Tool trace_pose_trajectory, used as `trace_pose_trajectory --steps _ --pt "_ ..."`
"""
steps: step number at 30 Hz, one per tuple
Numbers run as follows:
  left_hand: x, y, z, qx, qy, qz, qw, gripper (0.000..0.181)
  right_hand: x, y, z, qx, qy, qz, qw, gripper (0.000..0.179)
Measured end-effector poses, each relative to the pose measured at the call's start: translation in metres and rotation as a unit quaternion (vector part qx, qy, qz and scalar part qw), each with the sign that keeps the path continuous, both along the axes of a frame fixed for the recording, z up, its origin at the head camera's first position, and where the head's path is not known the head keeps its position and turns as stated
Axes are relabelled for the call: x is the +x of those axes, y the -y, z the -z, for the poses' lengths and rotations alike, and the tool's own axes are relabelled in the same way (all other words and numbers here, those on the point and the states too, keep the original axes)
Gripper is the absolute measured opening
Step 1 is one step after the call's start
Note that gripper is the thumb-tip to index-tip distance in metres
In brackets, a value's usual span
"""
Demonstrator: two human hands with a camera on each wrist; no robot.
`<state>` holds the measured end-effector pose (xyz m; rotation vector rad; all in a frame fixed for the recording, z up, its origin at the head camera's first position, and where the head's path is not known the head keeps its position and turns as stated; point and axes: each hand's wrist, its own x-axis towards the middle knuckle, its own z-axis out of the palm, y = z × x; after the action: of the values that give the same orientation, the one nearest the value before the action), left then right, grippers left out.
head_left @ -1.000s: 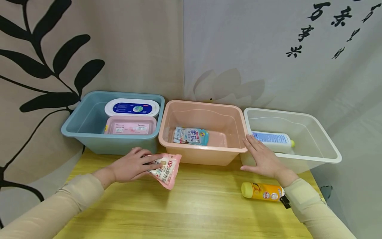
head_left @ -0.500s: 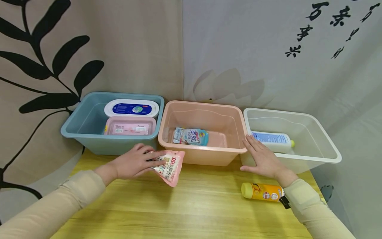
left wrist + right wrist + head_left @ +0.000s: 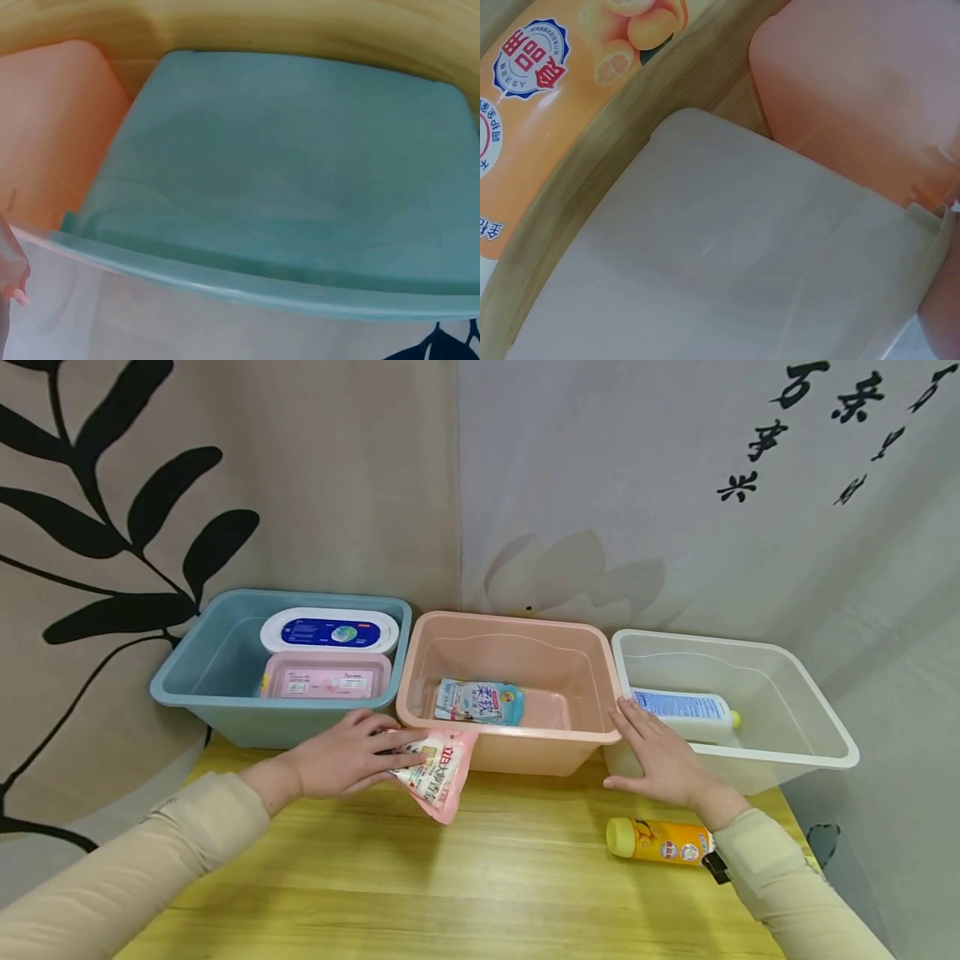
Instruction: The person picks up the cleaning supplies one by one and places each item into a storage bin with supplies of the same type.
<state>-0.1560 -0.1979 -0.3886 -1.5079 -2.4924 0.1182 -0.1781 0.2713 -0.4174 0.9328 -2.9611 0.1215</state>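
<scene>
In the head view my left hand (image 3: 341, 756) grips a pink-and-white plastic packet (image 3: 447, 768) by its left end, above the table in front of the peach bin (image 3: 525, 752). The thumb is hidden. Only an edge of the packet (image 3: 10, 262) shows in the left wrist view. My right hand (image 3: 663, 762), fingers extended, rests at the adjoining rims of the peach bin and the white bin (image 3: 795, 760). A blue-and-white pouch (image 3: 480, 702) lies inside the peach bin. Below the right wrist, an orange bottle with a yellow cap (image 3: 667, 841) lies on its side.
At the left stands a blue bin (image 3: 300, 720) holding a white oval pack (image 3: 330, 631) and a pink pack (image 3: 327, 677). A white bottle (image 3: 690, 717) lies in the white bin. The three bins line the back of the wooden table (image 3: 480, 893), before a curtain.
My left hand has moved right and slightly up with the packet, which now overlaps the peach bin's front left rim in the head view. The right hand has stayed in place.
</scene>
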Motion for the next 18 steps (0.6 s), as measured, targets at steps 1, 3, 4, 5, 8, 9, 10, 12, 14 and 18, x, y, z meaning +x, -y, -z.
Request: trace_pose_trajectory --steps 1,3,4,5,8,9,10,12,14,18 --pt "-0.001 -0.001 -0.001 0.004 -0.001 0.003 1.0000 0.047 0.000 0.000 0.000 0.000 -0.001 0.000 1.0000 0.103" --pt "-0.002 -0.003 -0.003 0.008 -0.003 0.008 0.9999 0.045 0.000 0.000 0.000 0.000 0.000 0.002 1.0000 0.103" --pt "-0.003 -0.003 -0.004 0.011 -0.003 0.010 0.9999 0.043 0.000 0.000 0.000 0.000 0.001 0.002 1.0000 0.103" --pt "-0.003 -0.004 -0.005 0.012 -0.003 0.012 0.9999 0.043 0.000 0.000 0.000 -0.001 0.001 0.003 1.0000 0.103" --pt "-0.006 -0.008 -0.010 0.009 -0.002 0.009 0.9999 0.044 0.000 0.000 0.000 0.000 0.001 0.003 1.0000 0.103" --pt "-0.006 -0.009 -0.011 0.007 0.000 0.007 0.9999 0.046 0.000 0.000 0.000 0.000 0.001 0.003 1.0000 0.103" --pt "-0.008 -0.010 -0.013 0.006 0.002 0.006 1.0000 0.046 0.000 0.000 0.000 0.000 0.001 0.002 1.0000 0.103" --pt "-0.010 -0.013 -0.016 0.001 0.005 0.002 1.0000 0.046 0.000 0.000 0.000 -0.001 0.001 0.002 1.0000 0.103" --pt "-0.012 -0.015 -0.018 -0.001 0.010 0.000 0.9999 0.044 0.000 0.000 -0.001 -0.004 0.003 0.002 1.0000 0.103" --pt "-0.020 -0.021 -0.021 -0.006 0.019 -0.006 0.9998 0.043 0.000 0.001 -0.001 -0.005 0.004 0.001 1.0000 0.102"
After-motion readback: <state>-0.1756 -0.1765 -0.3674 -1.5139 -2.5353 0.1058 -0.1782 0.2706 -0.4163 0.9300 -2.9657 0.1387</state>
